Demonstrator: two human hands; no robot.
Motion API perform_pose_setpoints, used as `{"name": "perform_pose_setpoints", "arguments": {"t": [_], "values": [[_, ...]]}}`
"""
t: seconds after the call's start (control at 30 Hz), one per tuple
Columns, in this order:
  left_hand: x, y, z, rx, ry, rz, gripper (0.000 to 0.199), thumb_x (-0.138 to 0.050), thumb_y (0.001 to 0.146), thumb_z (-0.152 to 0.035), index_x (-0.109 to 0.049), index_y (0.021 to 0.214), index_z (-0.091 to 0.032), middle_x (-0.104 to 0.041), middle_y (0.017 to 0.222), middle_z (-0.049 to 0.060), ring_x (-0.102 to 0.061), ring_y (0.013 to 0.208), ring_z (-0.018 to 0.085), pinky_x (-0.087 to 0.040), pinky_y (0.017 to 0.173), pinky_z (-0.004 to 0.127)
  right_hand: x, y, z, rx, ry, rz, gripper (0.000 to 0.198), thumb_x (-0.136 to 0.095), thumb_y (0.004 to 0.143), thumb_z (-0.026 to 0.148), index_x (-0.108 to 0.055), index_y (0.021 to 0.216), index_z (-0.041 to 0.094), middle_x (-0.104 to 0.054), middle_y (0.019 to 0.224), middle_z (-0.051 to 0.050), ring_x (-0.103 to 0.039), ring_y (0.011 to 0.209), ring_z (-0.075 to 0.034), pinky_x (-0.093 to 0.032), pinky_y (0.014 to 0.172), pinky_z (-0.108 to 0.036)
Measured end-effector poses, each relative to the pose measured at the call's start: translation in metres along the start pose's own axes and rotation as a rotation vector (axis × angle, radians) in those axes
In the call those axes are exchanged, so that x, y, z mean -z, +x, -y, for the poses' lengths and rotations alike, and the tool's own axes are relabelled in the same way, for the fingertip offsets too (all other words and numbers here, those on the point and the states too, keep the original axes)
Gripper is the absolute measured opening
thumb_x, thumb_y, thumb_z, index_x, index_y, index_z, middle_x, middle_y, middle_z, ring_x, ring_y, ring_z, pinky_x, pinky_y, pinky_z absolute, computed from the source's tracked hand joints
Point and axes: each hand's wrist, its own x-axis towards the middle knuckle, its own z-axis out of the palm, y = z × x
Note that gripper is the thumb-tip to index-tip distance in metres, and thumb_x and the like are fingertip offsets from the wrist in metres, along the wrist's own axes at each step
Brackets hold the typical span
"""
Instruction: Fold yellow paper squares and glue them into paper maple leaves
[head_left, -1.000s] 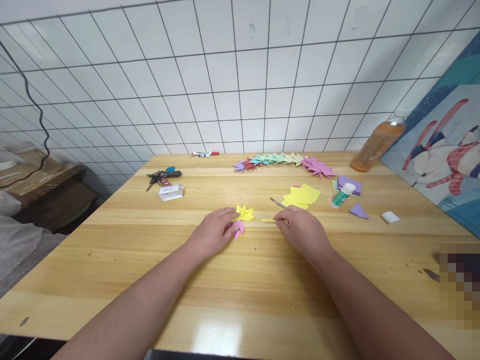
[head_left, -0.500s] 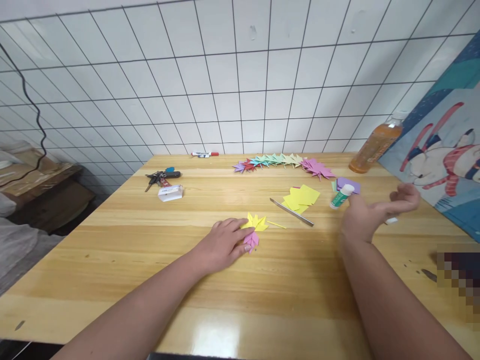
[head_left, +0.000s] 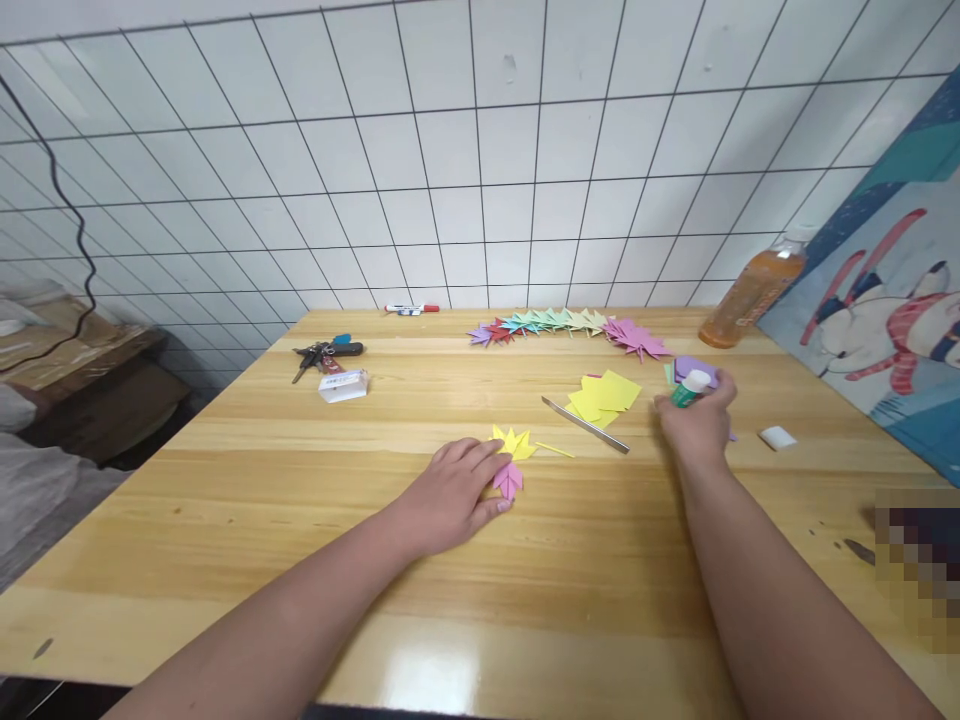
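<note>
The folded yellow paper (head_left: 514, 443) and the folded pink paper (head_left: 508, 481) lay together near the middle of the wooden tabletop (head_left: 585, 600), the pink one on the near side. The left hand (head_left: 454, 500) rested over their left part; its grip was apart, with the fingers upon the papers and the thumb by the lower end of the pink one. Just to the right lay a thin yellow strip (head_left: 555, 450), and then a slim metal tool (head_left: 586, 425) beside the loose yellow sheets (head_left: 606, 396). Farther right, the right hand (head_left: 699, 430) was around the glue stick (head_left: 688, 387), thumb on one side and fingers on the other; whether this grip was clamped on it, I could not tell. Behind it were purple sheets (head_left: 697, 368). Near the tiled wall (head_left: 502, 215) stretched a many-coloured row of folded papers (head_left: 555, 320), and a bottle (head_left: 752, 298) stood at its right.
</note>
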Motion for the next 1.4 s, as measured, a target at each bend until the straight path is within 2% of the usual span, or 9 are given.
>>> {"name": "perform_pose_setpoints", "arguments": {"t": [0.07,0.17,0.3,0.37,0.5,0.63,0.8,0.97,1.4], "values": [[0.001,-0.001,-0.001,-0.004,-0.012,0.004,0.053,-0.039,0.087,-0.048,-0.038,0.133,-0.024,-0.042,0.137,0.008,-0.036,0.121,0.026,-0.028,0.101,0.044,0.002,0.002,0.002,-0.068,-0.035,0.036,0.055,-0.056,0.070,0.036,-0.040,0.119,0.017,-0.063,0.101,-0.017,-0.057,0.095,-0.036,-0.041,0.080,-0.047],[0.003,-0.003,-0.003,-0.012,-0.011,0.031,0.051,-0.038,0.087,-0.048,-0.037,0.134,-0.028,-0.040,0.138,0.006,-0.036,0.122,0.027,-0.028,0.100,0.046,0.009,-0.002,0.014,-0.002,0.050,0.024,0.041,-0.052,0.075,0.031,-0.043,0.113,0.020,-0.065,0.098,-0.012,-0.060,0.090,-0.029,-0.042,0.080,-0.042],[0.005,-0.005,-0.005,-0.015,0.002,0.050,0.050,-0.034,0.088,-0.051,-0.038,0.133,-0.030,-0.038,0.140,0.007,-0.035,0.122,0.029,-0.029,0.097,0.047,0.027,-0.024,0.041,0.218,0.257,0.061,0.069,-0.060,0.074,0.036,-0.021,0.129,0.018,-0.067,0.093,-0.008,-0.063,0.072,-0.021,-0.045,0.069,-0.032],[0.004,-0.006,-0.008,-0.013,-0.008,0.054,0.054,-0.035,0.086,-0.053,-0.037,0.134,-0.028,-0.038,0.139,0.008,-0.035,0.122,0.029,-0.028,0.098,0.047,0.036,-0.041,0.057,0.334,0.242,0.167,0.065,-0.063,0.072,0.042,-0.034,0.126,0.020,-0.067,0.088,-0.006,-0.062,0.070,-0.021,-0.045,0.064,-0.031],[0.002,-0.008,-0.014,-0.015,-0.012,0.065,0.059,-0.037,0.083,-0.058,-0.037,0.133,-0.025,-0.037,0.140,0.011,-0.035,0.121,0.030,-0.029,0.097,0.047,0.047,-0.075,0.080,0.731,0.224,0.474,0.030,-0.053,0.081,0.039,-0.060,0.108,0.028,-0.067,0.091,-0.003,-0.061,0.078,-0.018,-0.043,0.070,-0.029],[-0.002,-0.008,-0.017,-0.037,-0.029,0.008,0.066,-0.044,0.080,-0.059,-0.032,0.134,-0.024,-0.037,0.139,0.013,-0.035,0.121,0.030,-0.028,0.097,0.047,0.050,-0.094,0.089,0.597,0.269,0.539,0.035,-0.062,0.072,0.045,-0.060,0.099,0.024,-0.061,0.063,0.002,-0.053,0.054,-0.014,-0.039,0.050,-0.024],[-0.004,-0.007,-0.016,-0.051,-0.005,-0.006,0.059,-0.044,0.081,-0.056,-0.039,0.129,-0.022,-0.040,0.137,0.012,-0.038,0.119,0.029,-0.024,0.099,0.047,0.049,-0.096,0.090,0.444,0.424,0.530,0.023,-0.060,0.073,0.043,-0.061,0.078,0.020,-0.060,0.062,0.001,-0.049,0.048,-0.011,-0.033,0.043,-0.021],[-0.004,-0.005,-0.015,-0.057,0.060,0.016,0.059,-0.039,0.083,-0.056,-0.037,0.132,-0.024,-0.039,0.137,0.011,-0.037,0.119,0.030,-0.021,0.101,0.049,0.045,-0.102,0.092,0.614,0.219,0.533,0.025,-0.053,0.077,0.043,-0.062,0.069,0.021,-0.061,0.057,0.001,-0.051,0.050,-0.013,-0.034,0.049,-0.023],[-0.012,-0.002,-0.017,-0.079,0.066,0.023,0.061,-0.038,0.085,-0.055,-0.034,0.134,-0.019,-0.039,0.138,0.012,-0.028,0.129,0.030,-0.015,0.107,0.051,0.015,-0.120,0.095,0.796,-0.029,0.378,0.026,-0.048,0.080,0.044,-0.055,0.067,0.022,-0.063,0.062,0.000,-0.057,0.057,-0.016,-0.028,0.051,-0.025]]}}
